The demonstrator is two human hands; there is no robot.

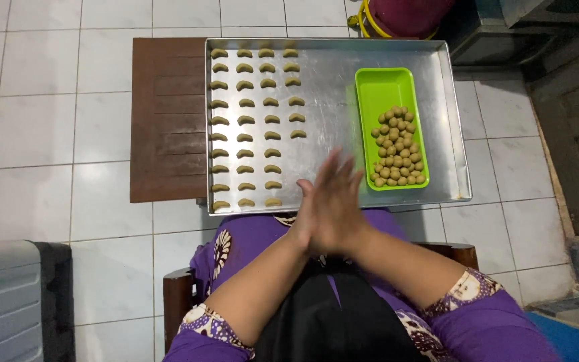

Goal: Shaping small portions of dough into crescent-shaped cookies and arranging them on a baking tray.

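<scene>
left hand (313, 218), right hand (343, 201): palms pressed flat together, anything between them hidden | over near edge of metal baking tray (343, 80) | crescent dough pieces (256, 121) in rows left | green tub (387, 90) of dough balls (397, 147) right | tray on wooden desk (169, 121)

Left hand (315, 218) and right hand (340, 201) press flat together, palm to palm; fingers point forward; forearms converge.

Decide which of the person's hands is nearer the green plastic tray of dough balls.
Right. The right hand lies on the side toward the green plastic tray; the left hand, pressed against it, is farther.
</scene>
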